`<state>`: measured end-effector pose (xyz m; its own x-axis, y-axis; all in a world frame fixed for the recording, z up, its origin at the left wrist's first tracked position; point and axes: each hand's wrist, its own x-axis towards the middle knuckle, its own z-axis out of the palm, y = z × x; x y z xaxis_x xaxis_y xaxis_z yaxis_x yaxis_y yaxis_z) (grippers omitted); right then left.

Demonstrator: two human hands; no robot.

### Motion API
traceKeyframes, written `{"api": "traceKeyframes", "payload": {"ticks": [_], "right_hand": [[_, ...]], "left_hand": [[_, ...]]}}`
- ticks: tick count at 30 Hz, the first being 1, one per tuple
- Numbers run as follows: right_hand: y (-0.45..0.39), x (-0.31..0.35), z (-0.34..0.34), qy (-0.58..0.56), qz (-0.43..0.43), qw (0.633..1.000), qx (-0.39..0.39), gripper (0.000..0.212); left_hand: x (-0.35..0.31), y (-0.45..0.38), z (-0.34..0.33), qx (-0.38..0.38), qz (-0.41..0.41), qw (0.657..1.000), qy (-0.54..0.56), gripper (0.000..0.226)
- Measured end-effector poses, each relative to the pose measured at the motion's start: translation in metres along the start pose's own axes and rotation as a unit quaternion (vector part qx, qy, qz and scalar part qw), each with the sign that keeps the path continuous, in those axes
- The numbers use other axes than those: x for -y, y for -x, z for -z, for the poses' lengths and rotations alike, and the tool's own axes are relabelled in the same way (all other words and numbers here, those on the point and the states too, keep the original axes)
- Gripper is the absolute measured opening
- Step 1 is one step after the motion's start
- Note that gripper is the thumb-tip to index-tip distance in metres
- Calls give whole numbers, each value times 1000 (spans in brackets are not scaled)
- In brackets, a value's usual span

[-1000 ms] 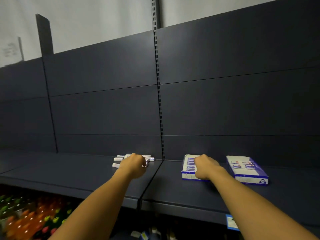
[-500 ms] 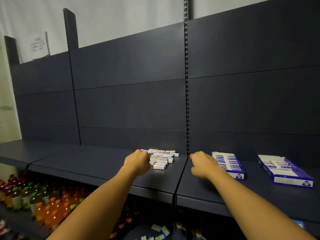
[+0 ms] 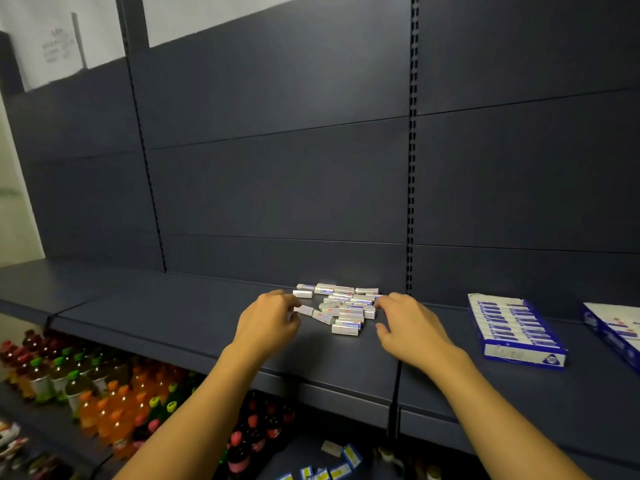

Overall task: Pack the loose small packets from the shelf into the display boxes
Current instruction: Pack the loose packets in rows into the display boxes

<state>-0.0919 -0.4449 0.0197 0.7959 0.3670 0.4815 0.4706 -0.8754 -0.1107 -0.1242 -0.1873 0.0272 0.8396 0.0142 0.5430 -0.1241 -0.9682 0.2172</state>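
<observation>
No legible text on any surface.

Left hand: fingers loosely curled, at left edge of packet pile. Right hand: fingers spread, at pile's right edge.

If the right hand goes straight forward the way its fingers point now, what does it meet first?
Most likely the pile of small packets: the right hand points forward and slightly left, its fingertips already at the pile's right edge. Whether they touch a packet yet is unclear.
</observation>
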Motion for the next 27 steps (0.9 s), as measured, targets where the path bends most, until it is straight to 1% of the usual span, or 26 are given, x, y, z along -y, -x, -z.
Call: {"api": "traceKeyframes", "payload": {"ticks": [4,8,10,16,23,27], "right_hand": [[-9,3,-14,9,13,1000,-13,32],[-12,8,-31,1,16,999,-29,34],[-14,11,-40,-4,15,1000,-26,37],[-28,23,-59,-18,12,1000,-18,36],[-52,44,-69,-12,-19,1000,-1,35],[-80,59,-69,-17,-51,999,-1,34]], "left_hand": [[21,8,-10,-2,-3,1000,-5,31],[37,10,-22,-6,-23,1000,5,31],[41,9,-26,-12,-34,999,6,31],[55,-7,-34,-8,-64,998,19,30],[83,-39,-47,21,-112,993,42,31],[91,-71,-55,25,-159,986,52,27]]}}
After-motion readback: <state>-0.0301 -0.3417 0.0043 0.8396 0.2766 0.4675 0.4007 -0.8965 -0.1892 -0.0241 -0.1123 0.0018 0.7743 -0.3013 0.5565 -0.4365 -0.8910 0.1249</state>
